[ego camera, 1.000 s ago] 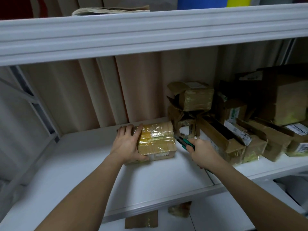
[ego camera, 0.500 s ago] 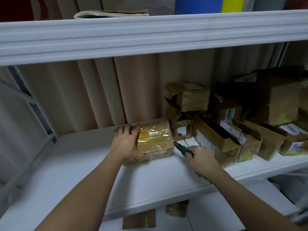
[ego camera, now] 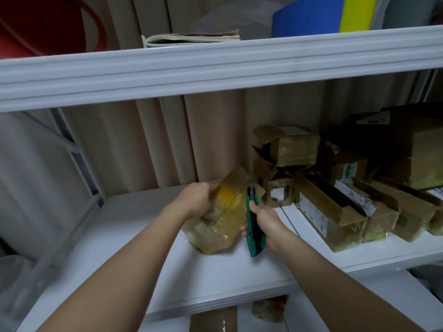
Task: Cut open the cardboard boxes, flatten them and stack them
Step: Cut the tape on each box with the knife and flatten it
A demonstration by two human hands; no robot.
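A small cardboard box wrapped in shiny yellowish tape (ego camera: 221,216) is tilted up on one edge above the white shelf (ego camera: 134,226). My left hand (ego camera: 195,198) grips its upper left end. My right hand (ego camera: 265,222) holds a green utility knife (ego camera: 253,226) upright just beside the box's right side, and its fingertips touch the box's lower right. The image is motion-blurred, so I cannot tell whether the blade touches the tape.
A pile of opened, taped cardboard boxes (ego camera: 335,195) fills the shelf's right half. The upper shelf beam (ego camera: 215,68) hangs overhead with folded papers (ego camera: 191,38) on it. Cardboard pieces (ego camera: 213,319) lie on the shelf below. Beige curtain behind.
The box lay flat under my left hand; now it is lifted and tilted up on its edge. The knife turned from pointing at the box's side to standing upright beside it.
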